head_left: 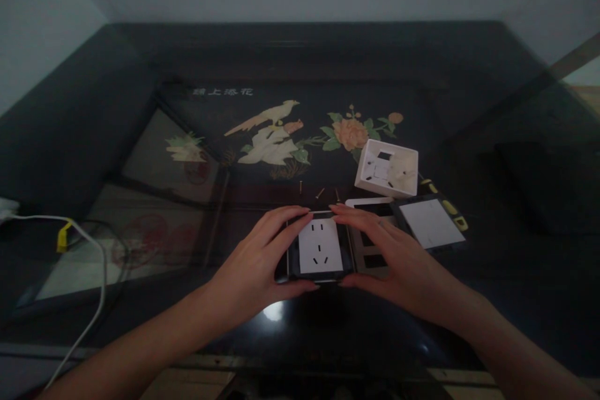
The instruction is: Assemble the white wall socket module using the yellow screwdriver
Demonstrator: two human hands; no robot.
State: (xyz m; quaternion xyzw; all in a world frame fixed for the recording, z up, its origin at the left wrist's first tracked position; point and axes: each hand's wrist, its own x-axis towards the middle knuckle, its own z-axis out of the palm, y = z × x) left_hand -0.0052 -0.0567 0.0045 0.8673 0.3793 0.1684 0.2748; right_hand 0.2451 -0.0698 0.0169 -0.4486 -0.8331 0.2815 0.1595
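Both my hands hold a wall socket plate (320, 249) with a white face and dark frame, low over the dark glass table (422, 325). My left hand (260, 262) grips its left side, thumb under the near edge and fingers along the far edge. My right hand (391, 256) grips its right side the same way. Under my right hand lies a grey mounting frame (370, 250). A switch plate (431, 223) with a white face lies just right of it. A white plastic wall box (387, 168) sits behind, tilted open toward me.
Three small screws (319, 192) lie on the glass just beyond the socket. A white cable (96, 262) with a yellow tag runs along the left side. Painted bird and flower art (281, 137) shows under the glass. Yellow-marked object (452, 207) sits behind the switch plate.
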